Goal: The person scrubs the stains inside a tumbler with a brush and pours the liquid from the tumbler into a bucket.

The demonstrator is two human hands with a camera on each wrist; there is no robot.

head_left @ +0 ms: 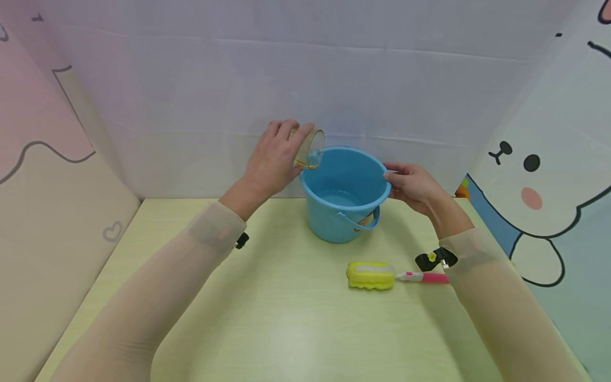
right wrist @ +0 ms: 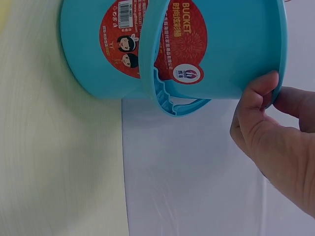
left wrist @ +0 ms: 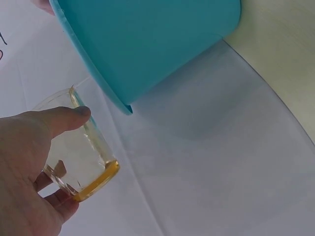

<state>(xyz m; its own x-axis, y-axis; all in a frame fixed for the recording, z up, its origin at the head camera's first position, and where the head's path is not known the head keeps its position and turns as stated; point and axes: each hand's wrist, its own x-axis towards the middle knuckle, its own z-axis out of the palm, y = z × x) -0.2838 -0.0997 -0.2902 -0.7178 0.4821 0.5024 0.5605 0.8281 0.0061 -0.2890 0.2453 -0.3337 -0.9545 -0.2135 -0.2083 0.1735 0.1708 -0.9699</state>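
My left hand (head_left: 277, 156) grips a clear amber-tinted glass (head_left: 312, 148) by its sides, tilted with its mouth toward the bucket at the left rim. In the left wrist view the glass (left wrist: 78, 147) shows its thick amber base, with my thumb along its side. A blue plastic bucket (head_left: 329, 223) stands upright on the table, with what looks like some clear water at its bottom. My right hand (head_left: 412, 185) pinches the bucket's right rim between thumb and fingers. The bucket's handle (right wrist: 150, 49) hangs down over a red label (right wrist: 184, 44) in the right wrist view.
A yellow sponge brush (head_left: 371, 275) with a pink and white handle (head_left: 431, 277) lies on the table in front of the bucket, its end hidden by my right forearm. A pale wall cloth (head_left: 215, 90) rises at the table's (head_left: 267, 318) back edge; printed cloths flank both sides.
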